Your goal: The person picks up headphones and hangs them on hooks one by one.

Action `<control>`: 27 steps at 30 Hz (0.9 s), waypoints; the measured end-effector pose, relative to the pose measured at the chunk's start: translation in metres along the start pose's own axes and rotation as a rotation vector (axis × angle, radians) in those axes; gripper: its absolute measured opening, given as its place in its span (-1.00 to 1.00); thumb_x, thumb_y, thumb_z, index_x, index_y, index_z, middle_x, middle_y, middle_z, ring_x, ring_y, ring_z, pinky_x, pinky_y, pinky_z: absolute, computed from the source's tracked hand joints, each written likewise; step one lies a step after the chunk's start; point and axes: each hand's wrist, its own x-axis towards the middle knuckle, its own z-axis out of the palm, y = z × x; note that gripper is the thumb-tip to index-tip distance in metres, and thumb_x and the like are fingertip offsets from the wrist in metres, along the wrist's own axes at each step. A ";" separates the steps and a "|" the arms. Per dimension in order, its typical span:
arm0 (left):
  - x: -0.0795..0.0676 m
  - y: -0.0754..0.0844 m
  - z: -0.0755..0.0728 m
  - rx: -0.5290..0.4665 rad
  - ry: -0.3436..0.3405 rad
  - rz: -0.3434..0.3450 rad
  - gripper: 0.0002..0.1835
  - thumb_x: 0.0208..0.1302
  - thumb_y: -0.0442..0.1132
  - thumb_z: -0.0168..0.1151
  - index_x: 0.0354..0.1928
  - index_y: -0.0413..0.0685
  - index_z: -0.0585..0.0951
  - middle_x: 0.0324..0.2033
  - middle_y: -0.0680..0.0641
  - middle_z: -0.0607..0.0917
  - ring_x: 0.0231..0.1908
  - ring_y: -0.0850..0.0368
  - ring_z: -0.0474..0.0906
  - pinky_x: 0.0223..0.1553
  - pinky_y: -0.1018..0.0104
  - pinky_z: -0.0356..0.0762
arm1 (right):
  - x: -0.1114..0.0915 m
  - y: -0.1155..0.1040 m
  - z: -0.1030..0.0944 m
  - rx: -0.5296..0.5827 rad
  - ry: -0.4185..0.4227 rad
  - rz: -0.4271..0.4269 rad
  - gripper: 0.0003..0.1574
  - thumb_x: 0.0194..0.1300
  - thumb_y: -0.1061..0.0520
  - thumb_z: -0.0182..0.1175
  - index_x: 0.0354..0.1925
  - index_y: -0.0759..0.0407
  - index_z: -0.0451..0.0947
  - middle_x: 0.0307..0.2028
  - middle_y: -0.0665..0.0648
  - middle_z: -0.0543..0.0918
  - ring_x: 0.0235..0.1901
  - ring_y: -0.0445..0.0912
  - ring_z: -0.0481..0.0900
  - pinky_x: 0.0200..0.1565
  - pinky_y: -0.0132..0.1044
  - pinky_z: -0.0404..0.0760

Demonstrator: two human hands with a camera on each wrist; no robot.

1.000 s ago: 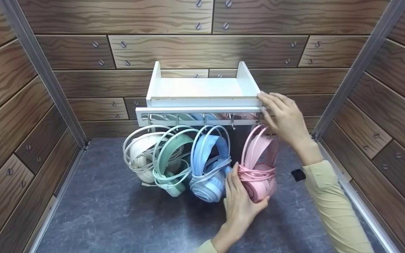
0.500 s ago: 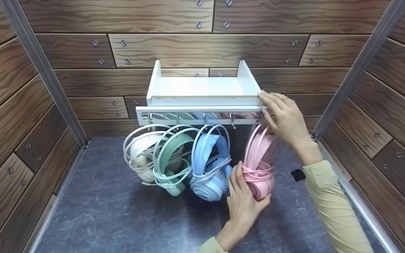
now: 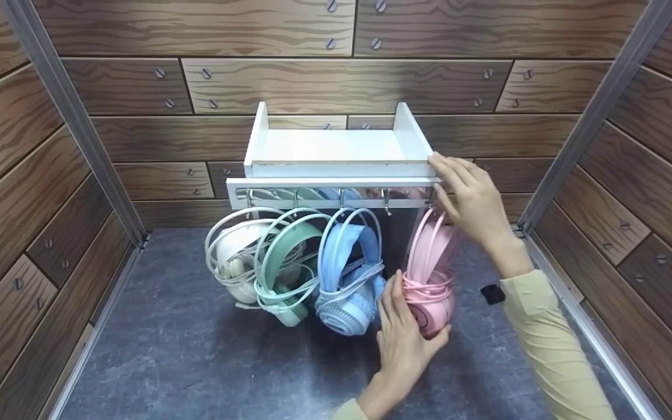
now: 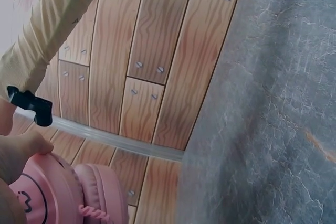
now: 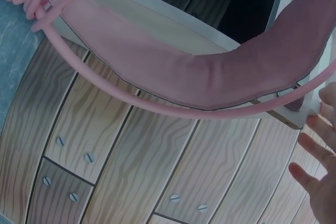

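Note:
Pink headphones (image 3: 429, 297), wrapped in their cable, hang by the headband at the right end of the hook rail (image 3: 324, 203). My left hand (image 3: 403, 338) holds their lower ear cup, fingers along its left side and thumb under it; in the left wrist view the thumb lies on the pink ear cup (image 4: 52, 182). My right hand (image 3: 476, 201) rests its extended fingers on the right end of the white shelf (image 3: 342, 169). The pink headband (image 5: 199, 80) crosses the right wrist view, with the right hand's fingers beyond it.
Blue headphones (image 3: 345, 291), green headphones (image 3: 286, 274) and white headphones (image 3: 237, 256) hang to the left, each with a cable. A dark grey floor (image 3: 196, 361) lies below. Wood-patterned walls (image 3: 324, 87) surround the shelf on three sides.
The pink headphones have shifted slightly left and turned a little, with my left hand moving slightly right against them. My right hand stays at the shelf's end.

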 end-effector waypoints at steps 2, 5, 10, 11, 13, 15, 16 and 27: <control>-0.001 0.001 -0.002 0.005 -0.012 -0.005 0.36 -0.49 0.24 0.51 0.42 0.20 -0.09 0.30 -0.01 0.18 0.24 0.10 0.17 -0.59 0.33 0.47 | -0.001 0.000 0.001 0.006 0.005 0.004 -0.41 0.28 0.06 0.07 0.28 -0.02 0.30 0.23 -0.02 0.40 0.18 -0.04 0.33 0.22 -0.10 0.24; -0.002 0.003 -0.007 0.028 -0.045 -0.021 0.35 -0.44 0.25 0.50 0.43 0.21 -0.11 0.31 0.02 0.16 0.25 0.11 0.15 -0.57 0.33 0.47 | -0.001 -0.001 0.003 0.016 0.014 0.010 -0.40 0.27 0.06 0.09 0.28 -0.01 0.31 0.23 -0.02 0.40 0.18 -0.03 0.33 0.22 -0.09 0.24; 0.000 0.004 -0.023 0.056 -0.080 0.019 0.23 -0.32 0.21 0.47 0.42 0.17 -0.02 0.26 0.04 0.21 0.20 0.11 0.22 -0.52 0.29 0.53 | -0.002 -0.007 0.002 -0.009 0.009 0.017 -0.35 0.24 0.06 0.12 0.29 0.02 0.28 0.24 0.00 0.38 0.20 -0.02 0.31 0.23 -0.08 0.21; 0.001 0.003 -0.027 0.055 -0.078 0.042 0.18 -0.29 0.18 0.46 0.40 0.15 0.02 0.23 0.03 0.25 0.17 0.11 0.26 -0.46 0.27 0.56 | -0.002 -0.009 0.001 -0.016 0.008 0.021 -0.35 0.24 0.05 0.12 0.29 0.02 0.28 0.25 0.00 0.38 0.20 -0.01 0.30 0.22 -0.07 0.21; 0.005 0.001 -0.036 0.049 -0.074 0.096 0.06 -0.21 0.12 0.44 0.37 0.09 0.12 0.17 0.02 0.33 0.11 0.10 0.35 -0.31 0.23 0.58 | -0.002 -0.013 -0.001 -0.024 0.011 0.027 -0.35 0.24 0.03 0.13 0.29 0.03 0.28 0.25 0.01 0.37 0.20 0.00 0.30 0.21 -0.05 0.21; 0.010 -0.001 -0.046 0.035 -0.081 0.142 -0.07 -0.13 0.07 0.41 0.33 0.07 0.21 0.09 0.03 0.41 0.03 0.11 0.42 -0.17 0.22 0.55 | -0.002 -0.019 -0.004 -0.020 0.019 0.036 -0.37 0.24 0.01 0.12 0.28 0.02 0.30 0.25 0.02 0.37 0.21 0.00 0.29 0.21 -0.04 0.21; 0.013 -0.002 -0.051 0.024 -0.087 0.162 -0.14 -0.09 0.04 0.39 0.30 0.07 0.26 0.05 0.03 0.44 0.00 0.12 0.44 -0.12 0.22 0.53 | -0.002 -0.023 -0.006 -0.016 0.027 0.038 -0.38 0.25 0.00 0.12 0.27 0.01 0.32 0.25 0.02 0.37 0.21 -0.01 0.29 0.21 -0.04 0.21; 0.033 -0.010 -0.091 -0.233 -0.092 0.323 -0.75 0.15 -0.20 0.23 -0.10 0.13 0.61 -0.25 0.18 0.62 -0.37 0.29 0.52 -0.41 0.54 0.45 | -0.016 -0.068 -0.018 0.120 0.127 0.071 -0.51 0.16 0.10 0.24 0.10 0.01 0.50 -0.01 0.05 0.58 0.08 -0.05 0.42 0.18 -0.18 0.30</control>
